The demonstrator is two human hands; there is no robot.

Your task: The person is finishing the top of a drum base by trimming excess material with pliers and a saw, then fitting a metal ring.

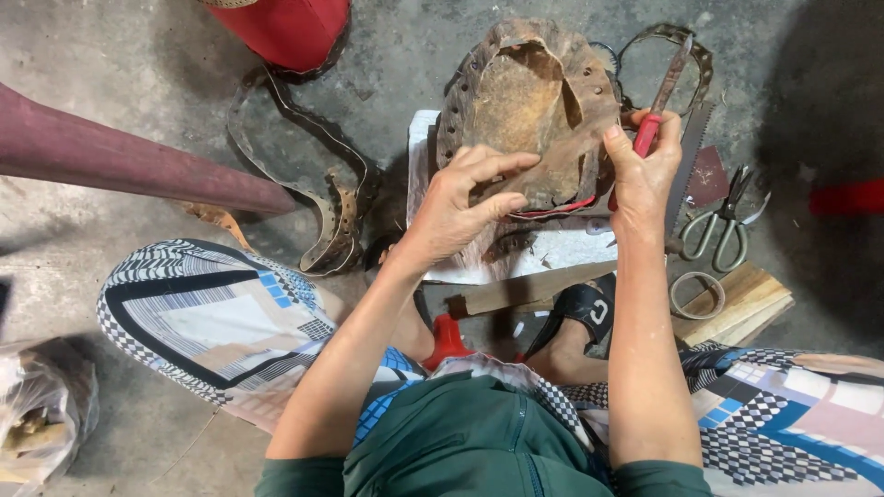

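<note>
Two hands on worn leather piece, propped on white block between knees. Left hand pinching lower edge; right hand clenched round red-handled tool. Risk: tool slipping toward left fingers; stiff leather tearing at holes. Bare concrete floor; scissors, saw, strap nearby.

Lit softly and evenly from above, bright enough to read colours everywhere. Darkest at the upper right corner of the grey concrete floor, where a broad shadow spreads. Soft, short shadows under the worn brown leather piece and beneath both forearms. No glare. Sharp in the middle; slightly soft and stretched toward the left edge, around the crumpled clear plastic bag.
</note>
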